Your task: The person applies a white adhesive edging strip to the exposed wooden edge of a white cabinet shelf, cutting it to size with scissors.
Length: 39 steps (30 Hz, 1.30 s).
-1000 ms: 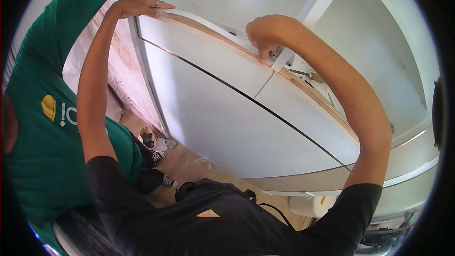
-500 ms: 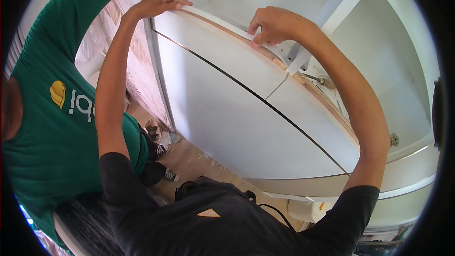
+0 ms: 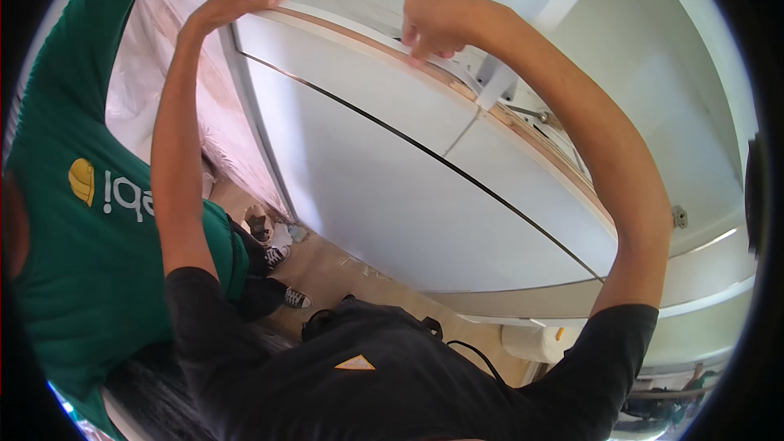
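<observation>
A white cabinet drawer front stands before me, its top edge showing a bare wooden strip. A thin white strip runs along this edge and bows away beside my right hand. My left hand, with a ring on one finger, lies on the far left end of the edge, fingers stretched out. Further right, my right hand is closed, its bent fingertips pinching down at the white strip; the hand partly hides their contact. A metal rod-like fitting sits inside the cabinet beside my right forearm.
Close on my left stands a person in a green shirt, one arm raised. Plastic-wrapped panels stand beyond them. A white upright divider and a hinge plate are at the right. A white roll sits low right.
The view has shifted, so the cabinet sits slightly further left and up. My right hand has turned, its fingers now pointing more steeply down at the edge. My left hand stays on the edge.
</observation>
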{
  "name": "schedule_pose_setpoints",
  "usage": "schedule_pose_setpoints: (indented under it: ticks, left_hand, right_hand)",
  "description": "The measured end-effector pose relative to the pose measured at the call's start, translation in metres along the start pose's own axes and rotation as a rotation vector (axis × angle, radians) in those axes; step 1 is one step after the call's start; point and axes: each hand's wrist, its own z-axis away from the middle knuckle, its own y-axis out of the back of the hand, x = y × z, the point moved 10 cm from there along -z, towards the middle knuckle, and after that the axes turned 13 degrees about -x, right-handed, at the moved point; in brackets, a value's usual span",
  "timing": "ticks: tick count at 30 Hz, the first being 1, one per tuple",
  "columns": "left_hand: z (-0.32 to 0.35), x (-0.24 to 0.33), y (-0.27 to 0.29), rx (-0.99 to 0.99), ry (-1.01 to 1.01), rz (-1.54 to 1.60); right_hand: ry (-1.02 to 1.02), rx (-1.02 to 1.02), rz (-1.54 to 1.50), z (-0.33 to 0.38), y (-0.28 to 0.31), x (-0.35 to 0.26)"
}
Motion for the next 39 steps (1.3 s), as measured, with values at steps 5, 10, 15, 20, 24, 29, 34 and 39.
schedule_pose_setpoints:
  ticks: [5, 10, 15, 20, 24, 29, 34, 39]
  left_hand:
    - [0.001, -0.005, 0.008, 0.061, -0.014, -0.019]
    - [0.005, -0.014, 0.011, 0.011, 0.075, -0.113]
    - [0.004, -0.004, 0.012, -0.011, 0.038, -0.116]
    - [0.002, 0.0, 0.014, -0.037, 0.029, -0.074]
    - [0.001, -0.012, 0.016, -0.068, 0.11, 0.004]
    - [0.0, -0.013, 0.018, -0.085, 0.116, -0.005]
    - [-0.004, -0.001, 0.013, -0.07, 0.2, -0.134]
    - [0.007, 0.009, 0.027, 0.027, 0.171, -0.054]
  right_hand:
    - [0.013, 0.042, -0.056, -0.002, -0.006, 0.013]
    - [-0.008, 0.042, -0.099, 0.004, -0.004, 0.007]
    - [0.018, 0.039, -0.13, 0.007, -0.005, 0.011]
    - [0.026, 0.061, -0.124, 0.009, -0.001, 0.009]
    - [-0.047, -0.02, -0.152, 0.012, -0.005, 0.013]
    - [-0.075, -0.055, -0.028, 0.025, -0.006, 0.009]
    - [-0.057, -0.007, 0.054, 0.025, -0.009, 0.007]
    - [0.165, 0.348, 0.112, 0.06, 0.01, -0.017]
